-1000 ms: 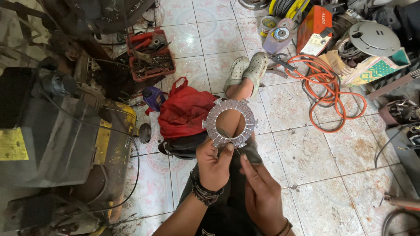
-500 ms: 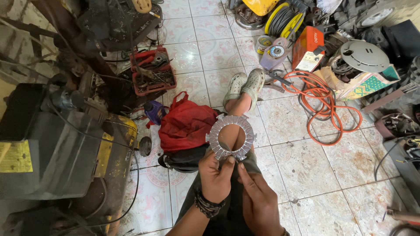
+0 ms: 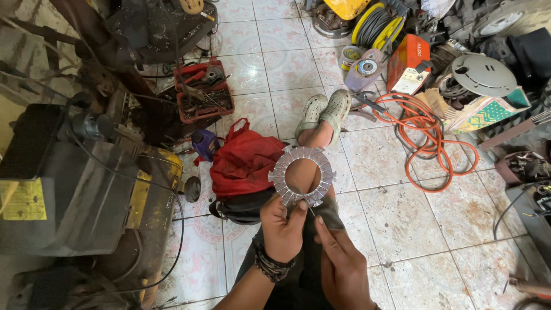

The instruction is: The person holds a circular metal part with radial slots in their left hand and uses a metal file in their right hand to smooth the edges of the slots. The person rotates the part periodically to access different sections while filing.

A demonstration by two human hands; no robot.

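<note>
Head view showed the left hand [image 3: 282, 228] pinching the ring [image 3: 302, 175] upright, the right hand [image 3: 342, 265] holding a thin pick [image 3: 310, 210] at its lower edge, work apparently unfinished.

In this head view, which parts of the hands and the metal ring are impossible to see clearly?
- Right hand: its thin tool is too small to identify.
- Left hand: palm hidden; only its back shows.
- Metal ring: lower edge covered by the left fingers.
- Both forearms: cut off by the bottom edge.
</note>
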